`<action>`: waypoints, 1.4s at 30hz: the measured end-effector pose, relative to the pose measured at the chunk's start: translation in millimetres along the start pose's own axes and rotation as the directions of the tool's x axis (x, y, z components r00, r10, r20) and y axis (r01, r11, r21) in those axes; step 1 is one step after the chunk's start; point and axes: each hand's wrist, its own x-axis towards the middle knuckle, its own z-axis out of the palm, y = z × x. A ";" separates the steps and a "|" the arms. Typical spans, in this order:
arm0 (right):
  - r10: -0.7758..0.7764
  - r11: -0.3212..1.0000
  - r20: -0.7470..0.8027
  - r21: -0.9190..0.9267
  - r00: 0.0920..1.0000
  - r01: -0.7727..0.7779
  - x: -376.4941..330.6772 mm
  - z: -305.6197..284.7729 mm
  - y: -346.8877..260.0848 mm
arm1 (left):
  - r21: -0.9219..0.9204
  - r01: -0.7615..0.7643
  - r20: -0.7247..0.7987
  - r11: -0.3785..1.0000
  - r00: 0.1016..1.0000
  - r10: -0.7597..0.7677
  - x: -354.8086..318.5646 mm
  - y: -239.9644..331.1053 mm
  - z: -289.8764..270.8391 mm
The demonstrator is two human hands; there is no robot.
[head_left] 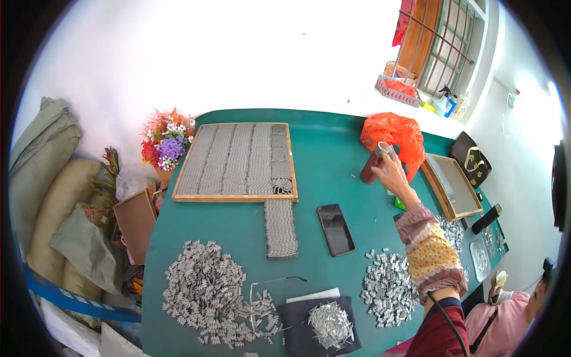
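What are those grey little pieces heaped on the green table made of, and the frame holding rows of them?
The heaped small pieces look like metal: silvery grey with bright glints, though too small to be sure. The frame looks like bare light wood, going by its tan, matte border. The table top seems a smooth, painted or laminated green surface.

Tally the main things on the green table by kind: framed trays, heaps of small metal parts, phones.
Framed trays: 2, large and small
Heaps of metal parts: 3, left, middle, right
Phones: 1
Total: 6
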 end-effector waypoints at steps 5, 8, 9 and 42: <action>-0.124 0.974 0.144 0.205 0.982 0.093 -88.1 -23.9 -52.7 | 0.217 0.038 -0.295 0.975 0.955 0.028 -28.3 28.1 50.2; -0.235 0.957 0.203 0.220 0.951 0.190 -152.1 -52.5 -93.9 | 0.331 0.101 -0.442 0.938 0.895 0.059 -28.2 36.5 77.9; -0.260 0.943 0.212 0.267 0.942 0.200 -166.1 -77.0 -122.2 | 0.369 0.107 -0.508 0.923 0.855 0.104 -53.3 47.2 96.5; -0.364 0.835 0.235 0.511 0.901 0.204 -257.0 -73.0 -255.4 | 0.906 -0.421 0.325 0.053 0.770 0.550 72.3 -22.6 188.5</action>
